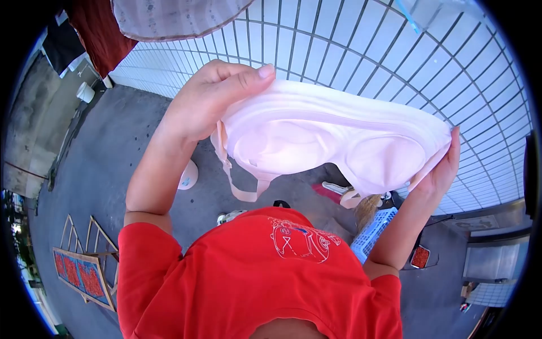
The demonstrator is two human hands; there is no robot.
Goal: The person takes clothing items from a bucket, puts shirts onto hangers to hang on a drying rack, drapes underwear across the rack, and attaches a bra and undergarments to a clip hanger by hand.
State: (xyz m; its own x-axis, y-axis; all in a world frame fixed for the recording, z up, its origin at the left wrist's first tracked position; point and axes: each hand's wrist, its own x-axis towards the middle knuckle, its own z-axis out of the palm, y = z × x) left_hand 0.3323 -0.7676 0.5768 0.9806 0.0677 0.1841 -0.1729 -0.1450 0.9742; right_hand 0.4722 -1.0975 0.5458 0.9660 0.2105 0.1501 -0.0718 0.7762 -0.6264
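A pale pink bra is stretched out between my two hands in front of the tiled wall, its inner cups facing me. My left hand is closed on its left end, with the thumb lying over the upper band. At the right end my right hand grips the other side, its fingers mostly hidden behind the fabric. One strap hangs in a loop below my left hand, and part of the other strap shows below the right cup.
White tiled wall ahead. Hanging cloths at the upper left. A white bucket, a blue basket and a broom-like bundle are below. A wooden rack with red items stands at the lower left.
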